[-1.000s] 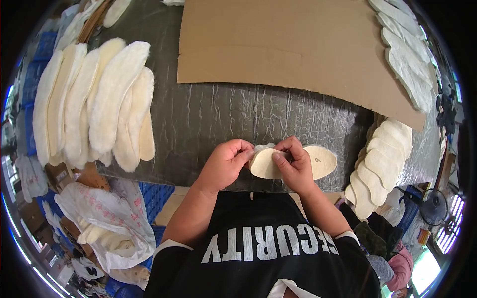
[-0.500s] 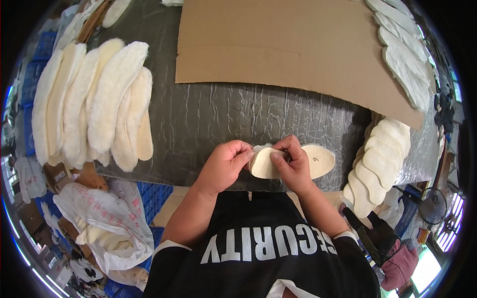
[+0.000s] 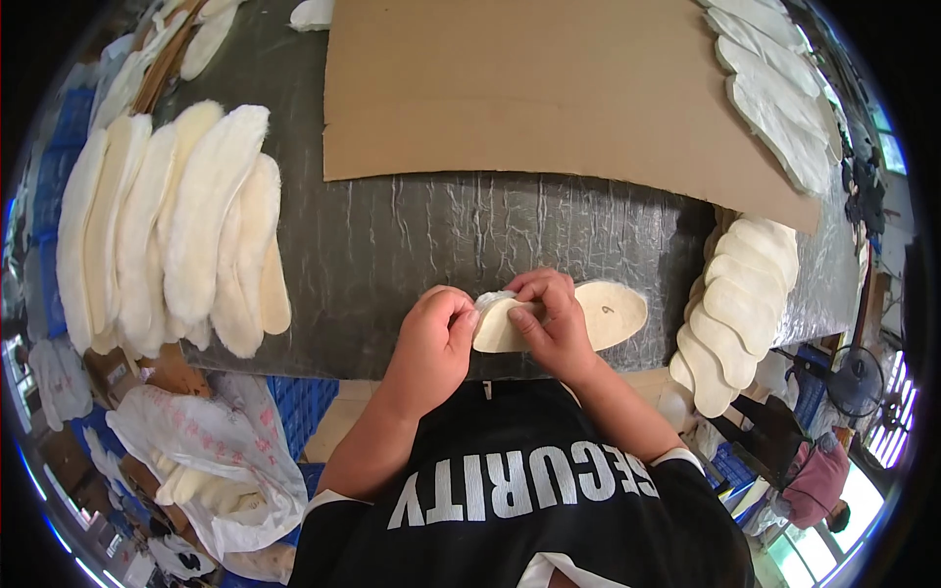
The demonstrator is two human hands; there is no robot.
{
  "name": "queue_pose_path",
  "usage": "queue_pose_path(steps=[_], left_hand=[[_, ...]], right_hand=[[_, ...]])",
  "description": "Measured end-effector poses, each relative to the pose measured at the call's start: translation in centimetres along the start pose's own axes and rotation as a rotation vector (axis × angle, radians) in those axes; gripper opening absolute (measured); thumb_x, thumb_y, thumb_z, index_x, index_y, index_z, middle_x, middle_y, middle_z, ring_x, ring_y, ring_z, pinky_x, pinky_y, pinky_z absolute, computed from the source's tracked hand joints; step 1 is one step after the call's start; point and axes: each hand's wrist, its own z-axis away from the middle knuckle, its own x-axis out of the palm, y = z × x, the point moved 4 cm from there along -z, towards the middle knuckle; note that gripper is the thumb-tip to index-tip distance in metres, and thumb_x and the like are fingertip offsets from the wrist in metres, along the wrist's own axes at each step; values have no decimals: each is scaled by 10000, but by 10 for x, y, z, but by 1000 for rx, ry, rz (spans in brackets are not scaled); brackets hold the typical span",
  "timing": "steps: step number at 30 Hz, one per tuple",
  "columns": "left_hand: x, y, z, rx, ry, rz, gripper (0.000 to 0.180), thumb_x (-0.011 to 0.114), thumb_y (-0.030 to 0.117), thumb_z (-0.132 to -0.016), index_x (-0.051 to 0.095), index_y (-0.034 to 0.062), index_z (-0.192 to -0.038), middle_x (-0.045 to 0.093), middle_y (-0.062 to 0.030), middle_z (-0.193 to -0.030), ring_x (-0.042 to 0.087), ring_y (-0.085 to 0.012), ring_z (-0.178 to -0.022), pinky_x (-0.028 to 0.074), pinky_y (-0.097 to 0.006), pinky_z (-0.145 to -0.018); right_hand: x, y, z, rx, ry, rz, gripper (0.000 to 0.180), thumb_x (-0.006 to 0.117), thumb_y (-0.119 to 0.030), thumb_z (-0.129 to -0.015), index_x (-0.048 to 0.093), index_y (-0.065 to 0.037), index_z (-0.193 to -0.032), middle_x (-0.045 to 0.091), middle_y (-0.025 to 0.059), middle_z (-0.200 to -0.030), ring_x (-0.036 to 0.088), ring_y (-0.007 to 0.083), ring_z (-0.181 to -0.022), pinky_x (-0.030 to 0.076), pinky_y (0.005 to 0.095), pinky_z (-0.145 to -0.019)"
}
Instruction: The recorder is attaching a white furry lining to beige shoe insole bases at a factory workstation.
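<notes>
A cream insole with a fluffy white edge lies at the table's near edge, between my hands. Over it my right hand is closed, thumb pressed on top and fingers curled around the far side. My left hand pinches at the insole's left end; what its fingertips grip is partly hidden. From under my right hand another flat cream insole piece, bearing a small dark mark, sticks out to the right. Whether the two pieces are joined is hidden by that hand.
Fleecy insoles stand in a row on the left. At right, overlapping flat insoles fan out. A cardboard sheet covers the table's far part, with white pieces on its right. Below left hangs a plastic bag; a person is at lower right.
The whole scene has shifted slightly in the picture as my head moved. My hands keep much the same hold on the insole, with the left hand's fingers a little more curled.
</notes>
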Motion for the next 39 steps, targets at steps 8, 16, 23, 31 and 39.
queue_pose_path(steps=[8, 16, 23, 31, 39], left_hand=[[1, 20, 4, 88, 51, -125, 62, 573, 12, -859, 526, -28, -856, 577, -173, -893, 575, -330, -770, 477, -369, -692], [7, 0, 4, 74, -10, 143, 242, 734, 20, -764, 569, -15, -937, 597, -91, -923, 553, -160, -745, 459, -262, -660], [1, -22, 4, 138, -8, 158, 250, 716, -80, -718, 575, 4, -907, 608, -70, -908, 556, -142, -735, 469, -253, -666], [5, -23, 6, 67, -36, 362, 227, 673, -139, -754, 582, -3, -911, 570, -69, -996, 550, -121, -882, 466, -244, -779], [8, -1, -1, 91, 10, 167, 226, 730, -26, -750, 599, 1, -932, 581, -84, -979, 571, -168, -903, 467, -272, -798]], right_hand=[[2, 0, 1, -109, 68, 27, 236, 693, -50, -736, 510, -89, -880, 589, 72, -894, 557, 263, -849, 356, 391, -819], [-5, -18, 5, -232, 108, 100, 282, 706, -31, -692, 500, -100, -871, 580, 63, -885, 558, 261, -828, 353, 418, -795], [-25, -22, -6, -113, -96, 236, 453, 813, -274, -619, 574, -97, -960, 625, 23, -908, 593, 228, -895, 351, 437, -891], [-26, -14, -8, -106, -195, 211, 278, 790, -262, -655, 634, -109, -827, 619, -7, -830, 568, 199, -828, 337, 393, -838], [-21, -14, -3, -185, -71, 267, 236, 796, -227, -649, 619, -123, -764, 613, -24, -780, 547, 200, -760, 329, 382, -802]])
